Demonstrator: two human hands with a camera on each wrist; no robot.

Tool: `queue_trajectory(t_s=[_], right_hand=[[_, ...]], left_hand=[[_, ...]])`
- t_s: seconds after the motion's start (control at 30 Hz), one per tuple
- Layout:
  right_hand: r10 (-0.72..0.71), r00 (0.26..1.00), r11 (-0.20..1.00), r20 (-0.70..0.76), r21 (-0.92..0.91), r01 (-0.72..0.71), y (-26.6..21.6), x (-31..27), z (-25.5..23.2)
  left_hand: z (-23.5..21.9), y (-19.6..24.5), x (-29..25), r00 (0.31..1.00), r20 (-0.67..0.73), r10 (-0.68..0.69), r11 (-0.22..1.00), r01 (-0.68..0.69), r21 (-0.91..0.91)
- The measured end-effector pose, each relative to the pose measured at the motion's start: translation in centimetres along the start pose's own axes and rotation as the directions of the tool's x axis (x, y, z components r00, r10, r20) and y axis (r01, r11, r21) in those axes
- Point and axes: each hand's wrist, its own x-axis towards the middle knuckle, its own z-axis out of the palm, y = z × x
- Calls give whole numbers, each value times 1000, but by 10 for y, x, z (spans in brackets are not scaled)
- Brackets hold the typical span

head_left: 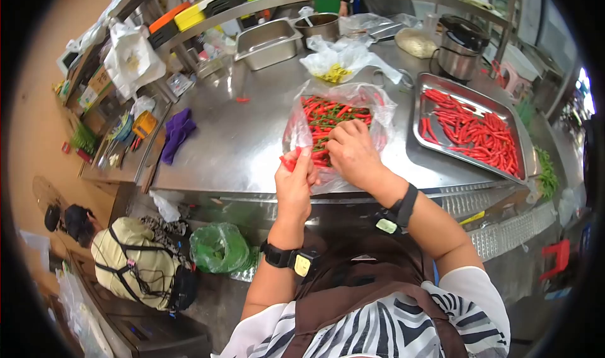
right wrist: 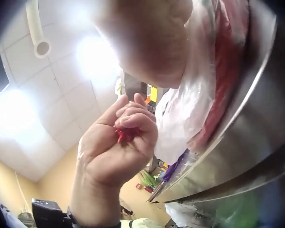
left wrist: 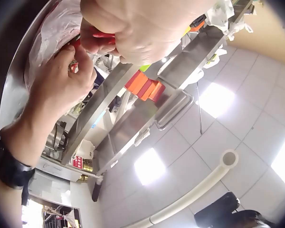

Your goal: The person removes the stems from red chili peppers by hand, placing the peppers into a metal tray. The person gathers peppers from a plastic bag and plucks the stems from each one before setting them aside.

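Observation:
An open clear plastic bag (head_left: 384, 111) on the steel table holds red chillies (head_left: 334, 111) with green stems. My left hand (head_left: 293, 185) is at the bag's near left edge, gripping several red chillies (head_left: 289, 159) that poke out above its thumb. In the right wrist view, red chillies (right wrist: 126, 134) show inside the curled fingers of that left hand (right wrist: 116, 152). My right hand (head_left: 355, 153) reaches over the bag with bent fingers, among the chillies. Seen from the left wrist, the right hand (left wrist: 61, 85) pinches a red chilli (left wrist: 76, 42) at its fingertips.
A steel tray (head_left: 421, 131) of red chillies stands on the right. Behind the bag lies a white plastic bag (head_left: 350, 51) with yellow pieces; a steel pan (head_left: 268, 46) and a cooker (head_left: 463, 49) stand further back. A purple cloth (head_left: 178, 134) lies left. Someone (head_left: 135, 263) is at lower left.

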Motion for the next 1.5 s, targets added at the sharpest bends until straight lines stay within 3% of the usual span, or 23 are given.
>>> queue_trajectory(t_s=[0.1, 0.17, 0.23, 0.3, 0.37, 0.43, 0.47, 0.63, 0.77, 0.8, 0.87, 0.97, 1.03, 1.1, 1.13, 1.17, 1.23, 1.27, 1.33, 1.37, 1.43, 1.47, 1.5], right_hand=[[75, 990, 996, -116, 66, -67, 4, 1, -3], [149, 961, 969, -234, 226, -95, 5, 4, -7], [102, 962, 960, -252, 277, -29, 4, 7, -11], [26, 993, 967, -111, 255, 3, 5, 3, -11], [25, 990, 960, -139, 279, 15, 5, 2, -9], [159, 985, 893, -70, 436, -113, 5, 0, -8], [155, 986, 891, -68, 440, -110, 6, 0, -9], [42, 994, 966, -105, 257, -13, 9, 0, -5], [34, 987, 993, -159, 121, -15, 3, 4, -2], [34, 988, 992, -153, 125, -15, 3, 4, 0], [133, 979, 991, -157, 51, -127, 3, 4, 4], [198, 958, 977, -208, -31, -209, 14, 2, 4], [225, 963, 972, -151, -26, -232, 20, 2, -4], [246, 952, 968, -181, 2, -249, 24, 4, -8], [243, 949, 970, -200, 60, -236, 24, 6, -8], [242, 950, 970, -200, 59, -235, 22, 7, -10], [129, 991, 983, -44, 140, -122, 18, 7, -12], [121, 989, 986, 85, 104, -130, 17, 5, -10], [142, 982, 989, 125, 20, -145, 12, 3, -4], [166, 972, 985, 165, -67, -157, 12, 2, -2], [134, 982, 991, 134, -13, -133, 22, -1, 15], [146, 983, 963, 108, 212, -167, 21, 7, 8], [130, 989, 935, -66, 341, -100, 27, 7, 17]], left_hand=[[3, -3, 1, 998, -57, 18, 998, -15, 65], [8, -3, 4, 994, -112, -13, 991, 28, 134], [11, -6, 13, 999, -48, -12, 994, 18, 109], [20, -7, 19, 998, -52, 29, 998, -26, 60], [19, -9, 23, 998, -31, 63, 998, -62, 30], [19, -10, 24, 999, -5, 38, 997, -39, -67], [18, -10, 24, 1000, -11, 26, 998, -27, -64], [14, -16, 22, 1000, -18, 25, 992, -27, -127], [14, -27, 22, 993, -4, 122, 992, -122, -14], [18, -30, 21, 977, -20, 211, 975, -209, 79], [21, -31, 19, 940, -30, 341, 923, -329, 200], [22, -18, 19, 925, -84, 371, 926, -362, 109], [18, -13, 23, 930, -103, 352, 936, -346, 66], [19, -8, 26, 951, -230, 208, 960, -244, -140], [17, -11, 26, 956, -191, 224, 944, -261, -201], [16, -11, 24, 955, -192, 224, 944, -262, -202], [13, -11, 19, 983, -69, 170, 965, -180, -191], [10, -13, 19, 984, -64, 168, 965, -177, -193], [9, -14, 20, 990, 30, 140, 979, -133, -156], [15, -11, 17, 996, -42, 83, 991, -87, -99], [7, -19, 22, 997, 5, 76, 997, -77, 7], [12, -13, 19, 1000, -16, 10, 996, -8, 89], [15, -16, 20, 997, -79, -23, 990, 34, 140]])
